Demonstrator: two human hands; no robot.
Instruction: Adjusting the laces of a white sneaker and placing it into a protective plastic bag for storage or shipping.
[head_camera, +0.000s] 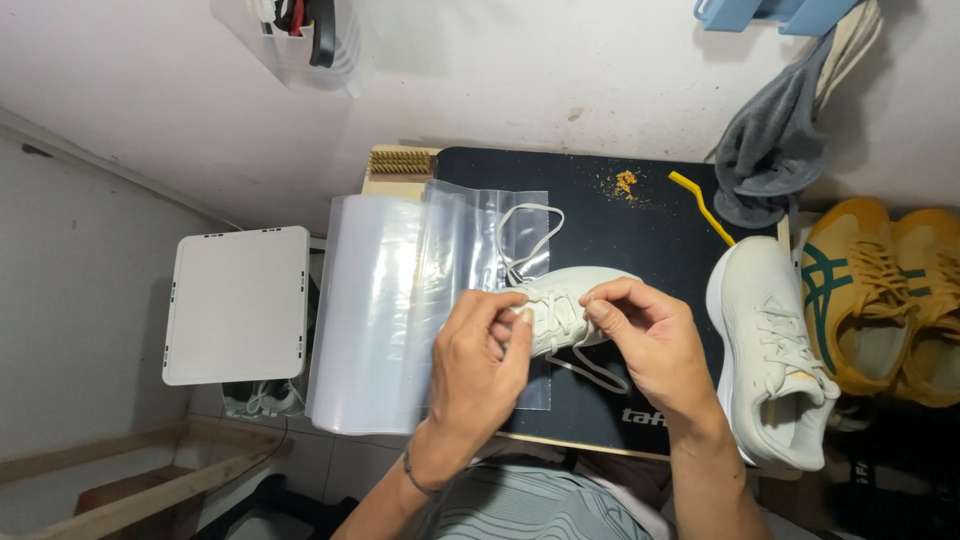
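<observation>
A pale grey-white sneaker (575, 295) lies on a black mat (600, 215), partly over a clear plastic bag (480, 250). My left hand (478, 370) pinches its laces near the tongue. My right hand (645, 335) grips the shoe's side and laces from the right. A loop of white lace (530, 235) trails over the bag behind the shoe. A second matching sneaker (775, 350) rests at the mat's right edge, sole side toward the first shoe.
A roll of clear plastic (365, 315) lies at the mat's left. A white box (238, 303) stands further left. Yellow sneakers (885, 295), a grey cloth (775, 140), a yellow toothbrush (700, 205), orange crumbs (625, 183) and a bristle brush (400, 162) sit around.
</observation>
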